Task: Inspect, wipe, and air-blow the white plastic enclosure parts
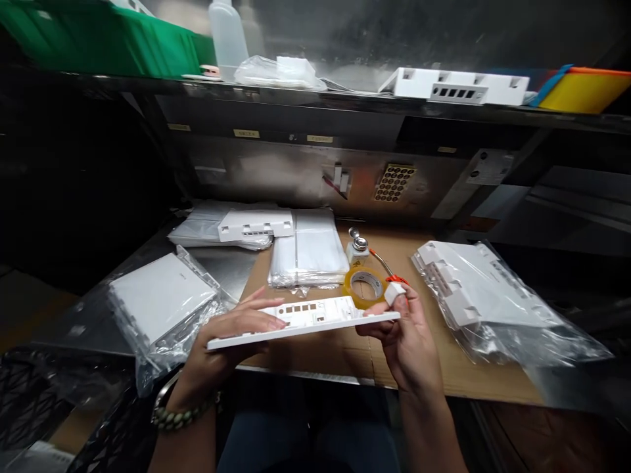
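Note:
I hold a flat white plastic panel [315, 318] with a row of small rectangular cut-outs, level above the table's front edge. My left hand [224, 345] supports its left end from below, fingers curled over the top edge. My right hand [407, 338] pinches the right end; its index fingertip wears a white wrap. A beaded bracelet [180, 415] sits on my left wrist. Just behind the panel lies a roll of clear tape [365, 287].
A brown cardboard sheet [444, 368] covers the table. Bagged white panels lie at the left [158, 302], right [486, 299] and back centre [308, 249]. A small bottle [357, 248] and red-handled tool [387, 266] sit behind the tape. A shelf above holds a white housing [456, 85] and green bin [98, 36].

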Available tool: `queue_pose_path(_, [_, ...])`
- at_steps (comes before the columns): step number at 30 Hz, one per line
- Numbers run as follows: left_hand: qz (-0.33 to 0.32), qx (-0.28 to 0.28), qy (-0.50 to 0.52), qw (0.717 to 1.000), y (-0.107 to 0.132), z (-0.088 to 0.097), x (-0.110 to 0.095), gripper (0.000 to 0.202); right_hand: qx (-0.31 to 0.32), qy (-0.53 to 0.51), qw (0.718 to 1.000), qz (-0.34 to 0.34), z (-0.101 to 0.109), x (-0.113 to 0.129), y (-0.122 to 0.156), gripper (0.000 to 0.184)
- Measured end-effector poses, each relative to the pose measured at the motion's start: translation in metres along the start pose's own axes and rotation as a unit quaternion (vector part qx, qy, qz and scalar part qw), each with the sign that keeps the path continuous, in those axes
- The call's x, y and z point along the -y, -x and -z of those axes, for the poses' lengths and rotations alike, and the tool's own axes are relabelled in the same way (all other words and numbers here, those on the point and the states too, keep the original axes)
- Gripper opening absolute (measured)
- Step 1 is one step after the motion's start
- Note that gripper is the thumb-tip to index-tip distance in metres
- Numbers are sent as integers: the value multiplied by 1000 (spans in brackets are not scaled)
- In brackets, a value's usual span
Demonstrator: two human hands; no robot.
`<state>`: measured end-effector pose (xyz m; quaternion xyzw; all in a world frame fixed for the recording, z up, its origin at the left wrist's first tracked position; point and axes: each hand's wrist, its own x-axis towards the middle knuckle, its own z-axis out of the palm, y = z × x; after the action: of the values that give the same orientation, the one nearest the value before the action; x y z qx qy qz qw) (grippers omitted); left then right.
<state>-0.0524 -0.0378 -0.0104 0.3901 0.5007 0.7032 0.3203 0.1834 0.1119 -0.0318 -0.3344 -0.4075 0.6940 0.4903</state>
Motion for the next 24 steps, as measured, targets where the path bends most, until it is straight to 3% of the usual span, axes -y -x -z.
queue_pose_path(4, [-82, 28, -74, 994, -1, -6, -2, 5, -15, 15, 1000, 10, -1, -2, 0, 55])
queue_pose_path(6, [-88, 49, -109, 989, -1, -7, -1, 5, -15, 16, 1000, 16, -4, -2, 2, 54])
queue_pose_path(7, [-75, 34, -104, 991, 0, -6, 1, 3, -19, 15, 999, 24, -5, -1, 2, 53])
queue_pose_path(9, [-41, -34, -46, 998, 1, -6, 7, 32, -38, 18, 998, 47, -9, 1, 3, 49])
queue_pose_path(12, [-1, -127, 131, 983, 1, -2, 22, 102, -77, 30, 993, 85, -12, 7, 0, 44])
queue_pose_path(13, [29, -136, 202, 969, 0, 1, 28, 112, -83, 34, 992, 92, -12, 9, -2, 43])
queue_pose_path(15, [127, -111, 341, 925, -3, 6, 37, 108, -83, 41, 990, 102, -13, 13, -5, 43])
queue_pose_path(18, [255, -23, 496, 829, -10, 12, 44, 100, -50, 49, 992, 107, -15, 15, -10, 41])
queue_pose_path(20, [304, 19, 542, 783, -15, 15, 44, 90, -11, 41, 994, 98, -16, 14, -13, 40])
queue_pose_path(22, [353, 39, 544, 760, -20, 16, 43, 77, 9, 28, 995, 90, -14, 11, -17, 42])
queue_pose_path(24, [379, 19, 530, 758, -25, 17, 44, 79, -15, 19, 994, 104, -10, 10, -21, 44])
